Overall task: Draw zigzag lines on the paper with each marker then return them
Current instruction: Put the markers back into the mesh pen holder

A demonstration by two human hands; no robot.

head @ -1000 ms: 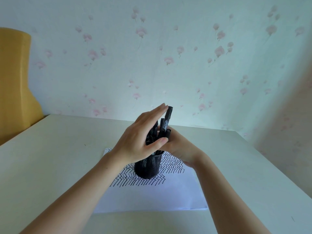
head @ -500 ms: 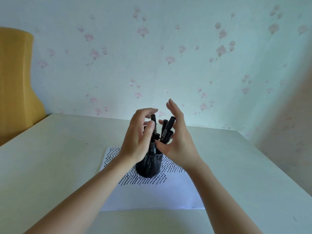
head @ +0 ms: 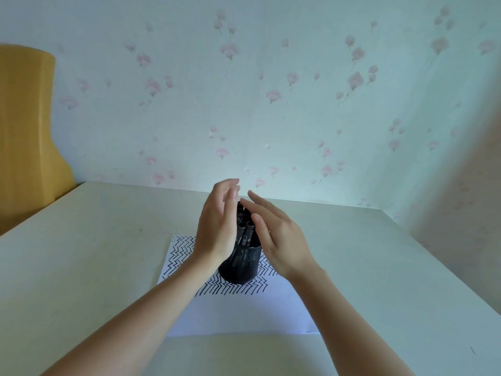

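Observation:
A black mesh pen cup [head: 240,267] stands on a white sheet of paper [head: 244,313] whose far half is covered with black zigzag lines. Several black markers [head: 245,229] stick up out of the cup, bunched together. My left hand [head: 218,226] is on the cup's left side, fingers straight and pointing up, its palm against the markers. My right hand [head: 279,237] is on the right side, fingers extended toward the marker tops. Neither hand grips a marker.
The paper lies on a pale table [head: 95,253] that meets a floral wall [head: 271,104]. A yellow chair back [head: 24,131] rises at the far left edge. The table's right edge runs diagonally at the right.
Both hands have straightened and flattened beside the markers. The tallest marker, raised a second ago, now sits down in the cup with the others.

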